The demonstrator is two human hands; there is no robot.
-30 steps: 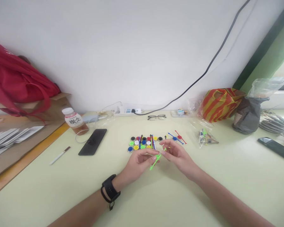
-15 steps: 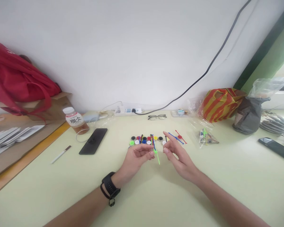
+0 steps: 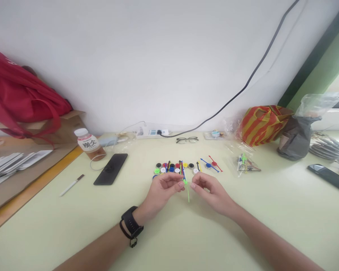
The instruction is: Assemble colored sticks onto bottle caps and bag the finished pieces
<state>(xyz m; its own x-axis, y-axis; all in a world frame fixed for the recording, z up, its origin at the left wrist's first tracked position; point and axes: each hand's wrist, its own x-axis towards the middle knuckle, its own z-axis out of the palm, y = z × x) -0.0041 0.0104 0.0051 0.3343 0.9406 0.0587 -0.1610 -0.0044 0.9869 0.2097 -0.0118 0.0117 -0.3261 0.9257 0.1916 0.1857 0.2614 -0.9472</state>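
My left hand (image 3: 167, 188) is closed, thumb and fingertips pinching a thin bright green plastic arrow spinner (image 3: 188, 194) whose shaft points down toward me. Just right of it, my right hand (image 3: 210, 190) has bent fingers, with thumb and index slightly apart and nothing visible between them. Behind the hands lie several small round discs in black, yellow, white, red, blue and green, such as a yellow disc (image 3: 185, 165) and a green disc (image 3: 157, 171). Coloured arrows lie among them, partly hidden by my left hand. Further right are a blue arrow spinner (image 3: 208, 165) and a red arrow spinner (image 3: 214, 163).
A clear bag of small parts (image 3: 245, 165) lies to the right. Eyeglasses (image 3: 187, 140) and a power strip (image 3: 152, 134) sit near the wall. On the left are a black phone (image 3: 111, 169), a drink bottle (image 3: 89, 145) and a pen (image 3: 72, 184).
My right hand has lowered and moved a little left toward the green spinner, its raised index finger now curled in. The green shaft has tilted slightly. My left hand stays put.
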